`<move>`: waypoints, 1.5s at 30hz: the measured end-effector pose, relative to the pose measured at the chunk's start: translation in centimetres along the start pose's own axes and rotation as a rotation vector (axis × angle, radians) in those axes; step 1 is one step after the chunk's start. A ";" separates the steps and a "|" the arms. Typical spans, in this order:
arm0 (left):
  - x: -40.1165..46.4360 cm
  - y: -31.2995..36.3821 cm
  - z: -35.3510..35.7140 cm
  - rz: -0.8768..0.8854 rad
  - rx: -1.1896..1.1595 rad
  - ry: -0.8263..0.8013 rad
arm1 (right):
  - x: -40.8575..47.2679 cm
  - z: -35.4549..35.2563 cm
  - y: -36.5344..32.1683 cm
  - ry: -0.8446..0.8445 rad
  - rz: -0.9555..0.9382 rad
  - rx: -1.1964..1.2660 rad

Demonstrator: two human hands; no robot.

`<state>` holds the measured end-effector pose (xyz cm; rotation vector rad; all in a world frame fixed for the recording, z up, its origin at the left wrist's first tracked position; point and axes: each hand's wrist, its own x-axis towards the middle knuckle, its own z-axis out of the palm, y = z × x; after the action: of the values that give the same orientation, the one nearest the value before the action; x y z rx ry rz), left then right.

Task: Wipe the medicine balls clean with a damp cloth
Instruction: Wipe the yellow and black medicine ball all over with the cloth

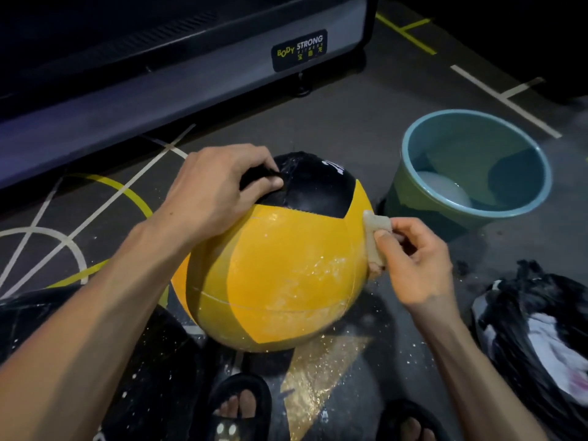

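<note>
A large yellow and black medicine ball (280,275) sits on the floor between my feet, its yellow panels flecked with pale specks. My left hand (216,192) lies over the ball's top left, its fingers and thumb curled round a black strap or flap on the black panel. My right hand (416,262) pinches a small pale folded cloth (377,237) and holds it against the ball's right side.
A blue-green bucket (413,186) with water in it stands on the floor to the right of the ball. A grey machine base (159,90) runs along the back left. A black bag (534,338) with white contents lies at the right. My sandalled feet (238,409) are below the ball.
</note>
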<state>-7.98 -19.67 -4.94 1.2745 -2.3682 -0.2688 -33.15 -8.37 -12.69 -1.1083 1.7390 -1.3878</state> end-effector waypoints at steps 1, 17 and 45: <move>-0.1 0.0 0.1 0.004 0.000 -0.003 | -1.3 0.6 -1.1 -0.012 -0.050 0.019; -1.3 0.5 0.3 -0.005 -0.068 -0.061 | -9.1 1.8 -2.9 -0.309 -0.416 -0.232; 4.5 3.7 2.6 -0.034 -0.006 -0.188 | -6.2 1.2 -4.2 -0.331 -0.685 -0.485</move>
<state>-14.13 -21.40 -4.58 1.3405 -2.5006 -0.4221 -28.50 -3.67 -9.02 -2.2163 1.5431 -1.0500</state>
